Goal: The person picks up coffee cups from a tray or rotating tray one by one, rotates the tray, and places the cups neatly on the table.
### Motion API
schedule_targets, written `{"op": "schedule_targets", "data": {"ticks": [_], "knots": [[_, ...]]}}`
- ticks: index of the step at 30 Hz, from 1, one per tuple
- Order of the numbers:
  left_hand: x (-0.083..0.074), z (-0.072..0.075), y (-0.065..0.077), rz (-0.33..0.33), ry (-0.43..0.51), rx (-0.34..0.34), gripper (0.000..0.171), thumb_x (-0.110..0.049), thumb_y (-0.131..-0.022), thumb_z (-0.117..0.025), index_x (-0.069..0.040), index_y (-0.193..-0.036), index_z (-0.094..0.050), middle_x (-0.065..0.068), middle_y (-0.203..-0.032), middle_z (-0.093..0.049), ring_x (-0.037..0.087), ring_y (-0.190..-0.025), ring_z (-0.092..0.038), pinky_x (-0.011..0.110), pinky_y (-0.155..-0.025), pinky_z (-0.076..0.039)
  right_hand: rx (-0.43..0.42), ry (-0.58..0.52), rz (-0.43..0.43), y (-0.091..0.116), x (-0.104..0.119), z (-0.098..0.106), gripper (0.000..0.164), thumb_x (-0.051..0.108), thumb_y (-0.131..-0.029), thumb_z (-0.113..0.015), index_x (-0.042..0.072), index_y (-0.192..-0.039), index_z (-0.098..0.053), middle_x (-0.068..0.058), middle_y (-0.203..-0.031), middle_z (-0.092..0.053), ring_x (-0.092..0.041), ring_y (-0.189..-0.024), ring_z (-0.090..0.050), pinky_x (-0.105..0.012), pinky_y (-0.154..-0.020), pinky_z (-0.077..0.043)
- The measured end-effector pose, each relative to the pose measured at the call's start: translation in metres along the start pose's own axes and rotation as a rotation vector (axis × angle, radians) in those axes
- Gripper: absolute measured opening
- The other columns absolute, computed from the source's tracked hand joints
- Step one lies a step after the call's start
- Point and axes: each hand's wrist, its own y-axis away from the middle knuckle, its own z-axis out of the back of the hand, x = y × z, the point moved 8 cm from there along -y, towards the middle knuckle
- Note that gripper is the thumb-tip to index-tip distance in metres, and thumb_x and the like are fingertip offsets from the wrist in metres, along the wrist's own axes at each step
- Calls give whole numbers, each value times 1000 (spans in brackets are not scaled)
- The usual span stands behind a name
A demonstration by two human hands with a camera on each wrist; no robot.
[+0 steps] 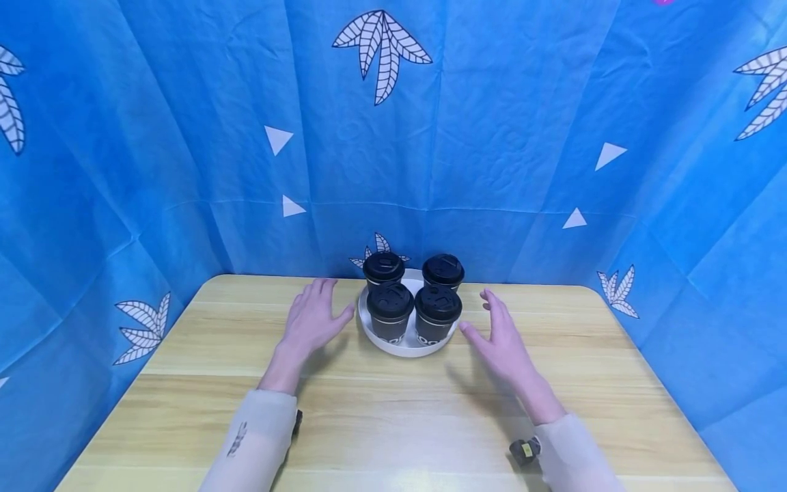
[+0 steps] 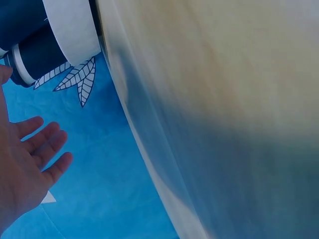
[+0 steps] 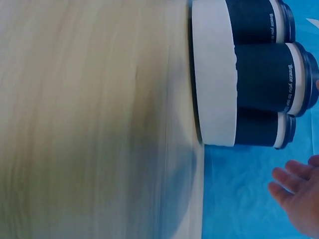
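Observation:
Several dark paper coffee cups with black lids stand upright on a round white tray (image 1: 406, 352) near the table's far edge. In the head view, a front left cup (image 1: 391, 311) and a front right cup (image 1: 437, 313) partly hide a back left cup (image 1: 384, 267) and a back right cup (image 1: 443, 270). My left hand (image 1: 312, 318) hovers just left of the tray, fingers spread and holding nothing. On the other side, my right hand (image 1: 501, 340) is held up beside the tray, thumb apart from the fingers, also holding nothing. Both wrist views show loosely extended fingers.
The pale wooden table (image 1: 381, 417) spreads out in front of the tray. A blue curtain (image 1: 492, 137) with white leaf and triangle prints hangs behind the table and along both sides. A small dark device (image 1: 525, 451) is at the right cuff.

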Motion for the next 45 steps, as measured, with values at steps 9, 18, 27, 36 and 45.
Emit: {"op": "schedule_targets", "data": {"ticks": [9,18,27,36,45], "knots": [[-3,-8,-9,3,-8,28,80,-59,-97,-57,0,-151,-45,22,-153,-47,41,-141,-43,64,-116,-35,25,-40,-46,-5,-1,-14,95,53,-95,-70,9,-165,-22,-14,-166,-32,-37,-148,-37,-62,-119,-31],[-5,-18,-17,4,-16,85,79,-59,-96,-56,1,-147,-48,20,-148,-50,37,-137,-47,60,-113,-40,54,-58,-108,-7,-3,-23,104,63,-88,-73,12,-164,-24,-10,-166,-34,-34,-149,-36,-61,-120,-31],[-9,-29,-21,-20,-61,129,70,-52,-94,-60,3,-137,-55,19,-134,-57,35,-125,-53,54,-104,-47,106,-48,-118,-10,-2,-33,110,67,-85,-73,6,-164,-25,-18,-164,-35,-38,-148,-38,-61,-120,-30],[-12,-40,-26,-41,-101,199,60,-50,-93,-64,1,-125,-59,14,-115,-59,31,-105,-55,49,-91,-51,123,-52,-109,-14,-1,-40,107,64,-85,-76,6,-162,-29,-20,-160,-40,-38,-146,-40,-60,-121,-30],[-15,-48,-31,-54,-115,276,46,-48,-92,-68,-5,-109,-60,7,-99,-57,25,-91,-53,43,-79,-51,149,-58,-108,-17,-1,-47,102,60,-85,-78,10,-161,-32,-17,-154,-48,-38,-145,-43,-60,-119,-33]]}}
